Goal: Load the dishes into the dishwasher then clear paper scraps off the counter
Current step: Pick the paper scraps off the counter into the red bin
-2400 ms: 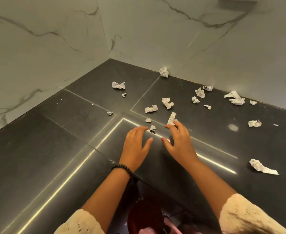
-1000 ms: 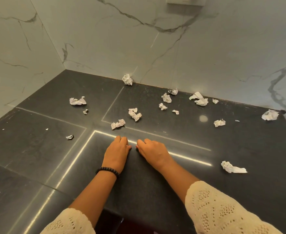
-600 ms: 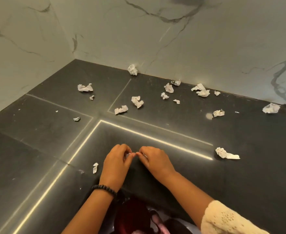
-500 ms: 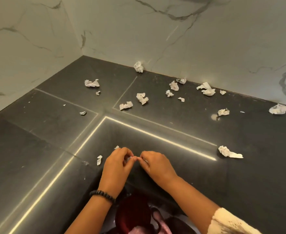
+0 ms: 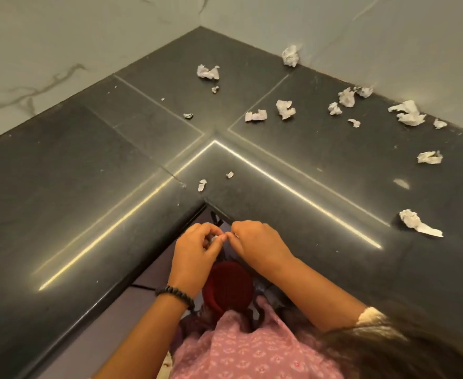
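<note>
My left hand and my right hand meet fingertip to fingertip just off the inner corner of the dark L-shaped counter. The left hand's curled fingers hold a small white paper scrap. The right hand's fingers are curled, pinching at the same spot; what it holds is hidden. Several crumpled paper scraps lie on the counter: two small ones near the inner corner, a long one at right, more along the back wall.
White marble walls close the counter at the back and left. A dark red round object sits below my hands, in front of my pink patterned clothing. Light-coloured floor shows beneath the counter edge.
Both hands have drawn back from the counter top to beyond its inner corner, still pinched together. Two small scraps stayed behind near that corner. The view tilted down.
</note>
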